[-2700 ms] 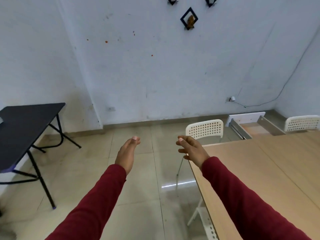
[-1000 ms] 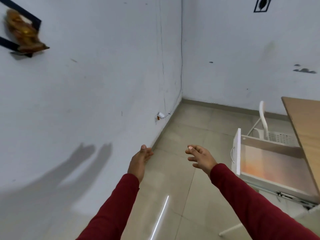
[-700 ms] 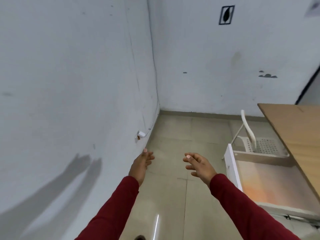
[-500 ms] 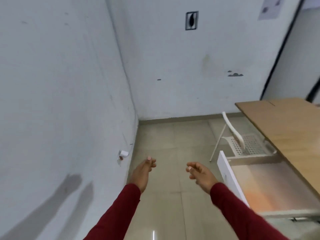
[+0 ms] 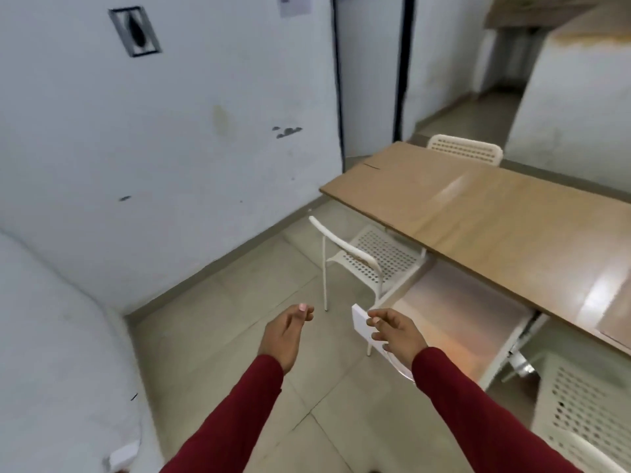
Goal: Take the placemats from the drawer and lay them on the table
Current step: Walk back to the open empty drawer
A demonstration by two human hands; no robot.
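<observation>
Drawer (image 5: 454,322) under table (image 5: 495,220) pulled out, contents washed out by glare; left hand (image 5: 285,336) and right hand (image 5: 397,336) loosely curled, grasping nothing.

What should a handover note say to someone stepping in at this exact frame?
Left hand: empty, fingers loosely open, over the floor.
Right hand: empty, open, in front of the drawer's white front panel; contact unclear.
Drawer: already pulled out from under the wooden table. Its inside looks pale and glossy; no separate placemats can be made out.
Done: drawer open.
Left: find and lift the placemats, then lay them on the table, whose visible part holds none.
</observation>
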